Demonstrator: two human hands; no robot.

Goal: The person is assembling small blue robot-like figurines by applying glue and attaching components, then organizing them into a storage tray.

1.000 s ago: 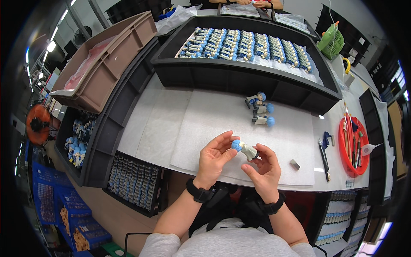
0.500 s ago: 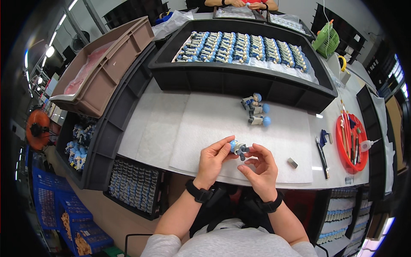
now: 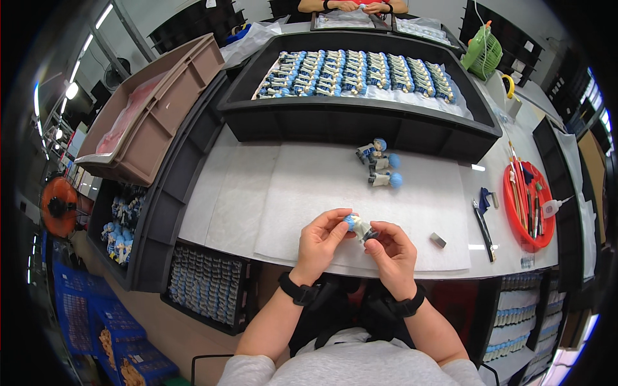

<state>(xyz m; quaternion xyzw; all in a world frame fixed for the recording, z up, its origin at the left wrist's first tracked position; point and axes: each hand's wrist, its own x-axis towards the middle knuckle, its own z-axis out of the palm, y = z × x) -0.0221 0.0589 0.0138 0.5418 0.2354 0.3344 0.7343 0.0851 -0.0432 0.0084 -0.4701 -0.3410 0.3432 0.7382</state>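
Observation:
Between my hands is a small figurine (image 3: 360, 227) with light blue hair and a whitish body, held over the near part of the white sheet. My left hand (image 3: 321, 239) pinches it at the head end. The fingers of my right hand (image 3: 392, 249) close on its dark leg end. Beyond my hands, three similar blue-haired figurines (image 3: 380, 162) lie in a cluster on the white sheet (image 3: 309, 186). A small grey block (image 3: 438, 240) rests to the right of my right hand.
A black tray (image 3: 360, 119) with rows of figurines stands at the back. Brown crate (image 3: 161, 122) at left. On the right are a red basket (image 3: 545, 241) of brushes, a black pen-like tool (image 3: 484, 233) and a green fan (image 3: 483, 55). A co-worker's hands (image 3: 360, 6) show across the table.
The figurine has been turned, so its whitish side now shows. My right fingers have closed onto its leg end; before, they were more spread. The view has shifted slightly.

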